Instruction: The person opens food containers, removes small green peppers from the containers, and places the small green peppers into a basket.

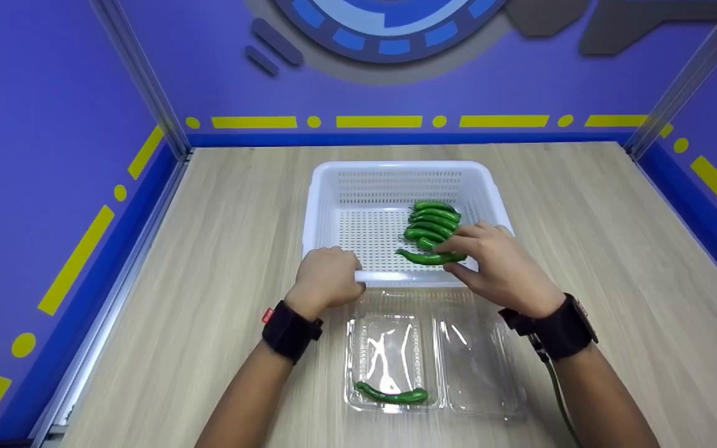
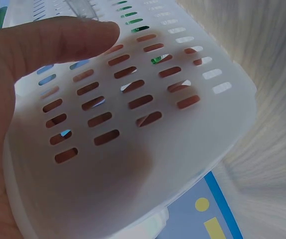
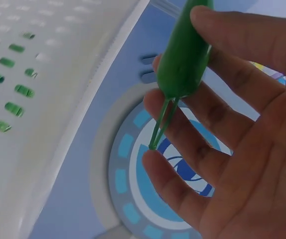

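My right hand (image 1: 501,264) pinches a long green chili pepper (image 1: 424,257) between thumb and fingers, over the near right part of a white plastic basket (image 1: 401,277). In the right wrist view the chili pepper (image 3: 183,62) hangs from thumb and fingertips, its thin looped end downward. More green chili peppers (image 1: 434,218) lie side by side in the basket, partly hidden behind that hand. At the basket's near left corner my left hand (image 1: 328,277) grips the rim. The left wrist view has its thumb (image 2: 68,42) on the slotted wall and its fingers behind.
In front of the basket a clear plastic clamshell box (image 1: 439,373) lies opened out on the wooden table (image 1: 234,261). One green chili pepper (image 1: 391,394) rests along the near edge of its left half. Blue printed walls (image 1: 383,93) enclose the table. A cable (image 1: 557,386) trails from the right wrist.
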`<state>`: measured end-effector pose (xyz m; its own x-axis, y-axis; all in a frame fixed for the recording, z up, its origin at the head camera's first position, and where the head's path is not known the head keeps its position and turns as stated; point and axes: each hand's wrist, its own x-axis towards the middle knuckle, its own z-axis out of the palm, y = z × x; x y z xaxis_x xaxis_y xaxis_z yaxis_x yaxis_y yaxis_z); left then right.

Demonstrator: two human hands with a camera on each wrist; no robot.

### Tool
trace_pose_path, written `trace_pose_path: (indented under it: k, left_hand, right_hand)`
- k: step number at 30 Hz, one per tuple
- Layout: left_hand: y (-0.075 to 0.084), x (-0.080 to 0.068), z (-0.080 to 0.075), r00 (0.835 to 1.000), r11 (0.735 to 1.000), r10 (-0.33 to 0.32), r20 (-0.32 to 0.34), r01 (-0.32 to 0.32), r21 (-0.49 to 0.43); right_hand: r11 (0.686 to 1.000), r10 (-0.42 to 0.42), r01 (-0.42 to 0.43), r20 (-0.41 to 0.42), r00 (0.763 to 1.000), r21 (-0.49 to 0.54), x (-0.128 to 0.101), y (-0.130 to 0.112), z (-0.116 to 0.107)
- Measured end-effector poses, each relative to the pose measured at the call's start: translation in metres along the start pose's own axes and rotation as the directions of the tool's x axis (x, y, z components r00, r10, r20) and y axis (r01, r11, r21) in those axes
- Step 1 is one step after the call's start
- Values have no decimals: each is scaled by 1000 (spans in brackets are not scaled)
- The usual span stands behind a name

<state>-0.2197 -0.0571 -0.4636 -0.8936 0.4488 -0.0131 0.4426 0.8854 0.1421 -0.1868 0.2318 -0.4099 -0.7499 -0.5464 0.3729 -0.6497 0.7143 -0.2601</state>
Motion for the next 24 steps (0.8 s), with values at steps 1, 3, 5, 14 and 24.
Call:
trace_pose_path:
  k: [1, 3, 5, 14, 24]
  left_hand:
    - [0, 0, 0, 1000, 1000, 1, -1, -1, 0]
    - [0, 0, -1, 1000, 1000, 3, 3, -3, 0]
    - [1, 0, -1, 1000, 1000, 5, 8, -5, 0]
    - [-1, 0, -1, 1000, 1000, -1, 17, 2, -17]
    - [0, 0, -1, 1000, 1000, 2, 3, -2, 0]
  right_hand:
    - [1000, 10, -10, -3, 1000, -1, 0, 1, 0]
    - [1000, 25, -25, -7, 1000, -2, 0, 4, 1]
    - [999, 38, -38, -13, 999, -5, 0, 6, 2]
    - [998, 53, -55, -54, 997, -41, 1, 15, 5]
    - [997, 61, -63, -48, 997, -45, 1, 20, 6]
